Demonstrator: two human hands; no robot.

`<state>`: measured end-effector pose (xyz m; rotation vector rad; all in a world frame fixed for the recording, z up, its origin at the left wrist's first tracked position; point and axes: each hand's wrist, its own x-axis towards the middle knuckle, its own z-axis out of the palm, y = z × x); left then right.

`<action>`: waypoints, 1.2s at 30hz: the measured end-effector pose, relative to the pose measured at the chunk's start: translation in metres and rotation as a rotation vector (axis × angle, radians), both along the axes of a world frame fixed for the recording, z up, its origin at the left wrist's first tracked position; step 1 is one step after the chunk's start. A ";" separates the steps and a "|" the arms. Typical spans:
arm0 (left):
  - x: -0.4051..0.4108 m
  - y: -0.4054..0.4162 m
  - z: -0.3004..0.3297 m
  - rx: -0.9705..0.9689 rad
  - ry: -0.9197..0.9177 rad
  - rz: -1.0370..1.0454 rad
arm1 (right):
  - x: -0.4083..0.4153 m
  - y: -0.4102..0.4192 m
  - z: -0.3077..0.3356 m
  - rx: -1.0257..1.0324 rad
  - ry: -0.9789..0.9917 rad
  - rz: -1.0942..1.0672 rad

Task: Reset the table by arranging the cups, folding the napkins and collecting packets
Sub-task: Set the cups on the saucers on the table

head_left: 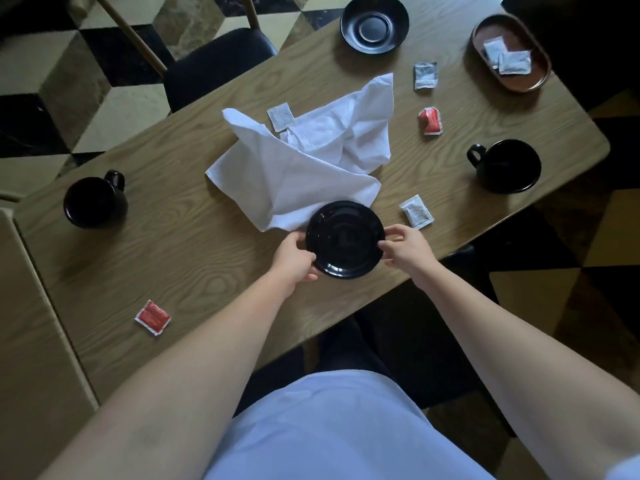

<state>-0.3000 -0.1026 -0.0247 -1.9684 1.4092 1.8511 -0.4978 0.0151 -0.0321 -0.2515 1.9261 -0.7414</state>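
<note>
A black saucer lies near the table's front edge, overlapping the corner of a crumpled white napkin. My left hand grips its left rim and my right hand pinches its right rim. One black cup stands at the left, another black cup at the right. A second black saucer sits at the far side. Red packets and white packets lie scattered.
A brown oval tray at the far right corner holds white packets. The wooden table runs diagonally. A dark-seated chair stands beyond it, over a checkered floor. A second table surface adjoins at the left.
</note>
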 end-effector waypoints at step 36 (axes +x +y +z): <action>0.023 0.005 0.042 -0.254 -0.087 -0.422 | -0.008 -0.014 0.036 0.164 0.338 0.306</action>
